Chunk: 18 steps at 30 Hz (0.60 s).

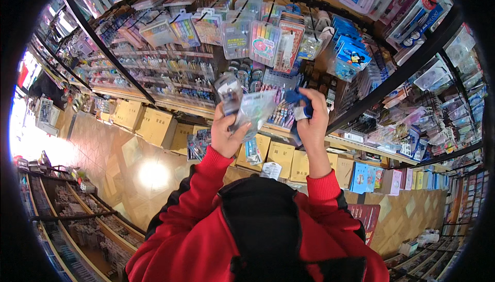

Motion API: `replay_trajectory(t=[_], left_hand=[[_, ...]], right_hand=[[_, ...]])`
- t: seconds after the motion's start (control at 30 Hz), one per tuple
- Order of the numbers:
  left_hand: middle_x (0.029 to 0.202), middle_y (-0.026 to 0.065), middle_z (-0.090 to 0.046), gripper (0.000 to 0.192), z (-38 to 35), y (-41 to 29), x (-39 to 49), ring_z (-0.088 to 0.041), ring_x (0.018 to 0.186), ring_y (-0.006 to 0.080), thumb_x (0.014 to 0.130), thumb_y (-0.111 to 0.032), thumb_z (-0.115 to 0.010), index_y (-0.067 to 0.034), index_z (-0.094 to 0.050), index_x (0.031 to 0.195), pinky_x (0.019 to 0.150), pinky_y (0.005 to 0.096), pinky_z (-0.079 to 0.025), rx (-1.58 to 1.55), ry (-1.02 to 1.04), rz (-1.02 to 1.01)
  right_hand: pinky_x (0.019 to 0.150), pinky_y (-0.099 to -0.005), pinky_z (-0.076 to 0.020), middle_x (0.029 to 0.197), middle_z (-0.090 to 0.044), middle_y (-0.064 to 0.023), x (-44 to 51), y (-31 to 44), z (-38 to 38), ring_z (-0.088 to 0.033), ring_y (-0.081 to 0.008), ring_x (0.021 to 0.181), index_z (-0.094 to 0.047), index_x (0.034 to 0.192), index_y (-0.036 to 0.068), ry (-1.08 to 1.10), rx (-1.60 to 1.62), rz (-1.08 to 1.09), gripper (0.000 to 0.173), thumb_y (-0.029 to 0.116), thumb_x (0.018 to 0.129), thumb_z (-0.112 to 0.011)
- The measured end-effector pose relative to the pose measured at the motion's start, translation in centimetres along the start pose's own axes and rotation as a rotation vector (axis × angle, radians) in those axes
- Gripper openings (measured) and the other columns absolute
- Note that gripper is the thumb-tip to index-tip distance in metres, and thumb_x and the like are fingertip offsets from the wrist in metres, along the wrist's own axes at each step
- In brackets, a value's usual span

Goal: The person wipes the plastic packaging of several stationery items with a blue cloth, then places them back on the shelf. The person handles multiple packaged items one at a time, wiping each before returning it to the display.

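Note:
My left hand [228,133] grips a clear plastic package [256,110] with its thumb in front. A second clear blister pack [230,92] rises from the same hand, beside the first. In my right hand [316,123] is a dark blue item [296,97] with a white patch, pinched between thumb and fingers; blur hides what it is. Both hands are raised before a stationery shelf [181,98], apart from each other. Behind them are rows of pens [279,115] standing on the shelf.
Hanging marker packs [265,43] and blue cartoon-printed packs [352,56] are above the hands. A black metal post [402,71] slants at right. Tan workbooks [154,125] line the space below the shelf. More racks [77,220] are at lower left, across the tiled floor [112,158].

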<state>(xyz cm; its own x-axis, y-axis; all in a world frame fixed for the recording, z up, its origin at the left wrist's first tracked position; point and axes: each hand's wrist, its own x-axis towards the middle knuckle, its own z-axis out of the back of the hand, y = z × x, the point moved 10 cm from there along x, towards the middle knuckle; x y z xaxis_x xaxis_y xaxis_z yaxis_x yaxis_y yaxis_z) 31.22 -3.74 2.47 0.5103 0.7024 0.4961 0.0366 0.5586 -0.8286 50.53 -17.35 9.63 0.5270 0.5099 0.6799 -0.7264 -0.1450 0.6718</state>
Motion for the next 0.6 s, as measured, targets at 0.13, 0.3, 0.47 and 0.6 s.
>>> replay_trajectory(t=[0.13,0.3,0.47,0.6], left_hand=[[0.125,0.0186,-0.054,0.021,-1.8,0.6,0.1,-0.055,0.114,0.0318,0.073,-0.003,-0.075,0.002,-0.07,0.093,0.096,0.0358,-0.043,-0.107,0.02,0.052],[0.121,0.0162,-0.054,0.02,-2.1,1.1,-1.0,-0.056,0.108,0.0265,0.075,-0.002,-0.075,0.002,-0.071,0.094,0.092,0.0335,-0.044,-0.168,0.027,0.077],[0.118,0.0134,-0.056,0.018,-2.3,3.7,-1.2,-0.055,0.108,0.022,0.081,-0.004,-0.073,0.004,-0.071,0.097,0.091,0.0317,-0.043,-0.47,0.018,0.298],[0.095,0.0028,-0.063,0.021,-3.1,4.7,-0.6,-0.057,0.094,0.0113,0.088,-0.013,-0.071,0.003,-0.07,0.102,0.084,0.0264,-0.045,-0.592,0.011,0.424]], right_hand=[[0.089,-0.0412,-0.046,0.109,-0.063,-0.0114,-1.8,7.3,-5.4,-0.057,-0.0331,0.104,-0.065,0.108,0.006,0.351,0.019,0.362,0.033,0.001,0.076,-0.065],[0.088,-0.0414,-0.0486,0.107,-0.064,-0.0132,-1.7,2.8,-5.8,-0.059,-0.0351,0.101,-0.066,0.105,0.007,0.303,0.075,0.201,0.037,-0.002,0.068,-0.066],[0.086,-0.037,-0.0496,0.102,-0.063,-0.0133,-1.8,-7.4,-3.4,-0.06,-0.0323,0.101,-0.066,0.102,0.005,0.259,-0.104,-0.233,0.036,-0.012,0.071,-0.063],[0.088,-0.0344,-0.0471,0.106,-0.061,-0.0144,-1.2,-3.4,-0.8,-0.059,-0.031,0.099,-0.062,0.114,0.006,-0.071,0.037,-0.039,0.031,-0.006,0.086,-0.058]])
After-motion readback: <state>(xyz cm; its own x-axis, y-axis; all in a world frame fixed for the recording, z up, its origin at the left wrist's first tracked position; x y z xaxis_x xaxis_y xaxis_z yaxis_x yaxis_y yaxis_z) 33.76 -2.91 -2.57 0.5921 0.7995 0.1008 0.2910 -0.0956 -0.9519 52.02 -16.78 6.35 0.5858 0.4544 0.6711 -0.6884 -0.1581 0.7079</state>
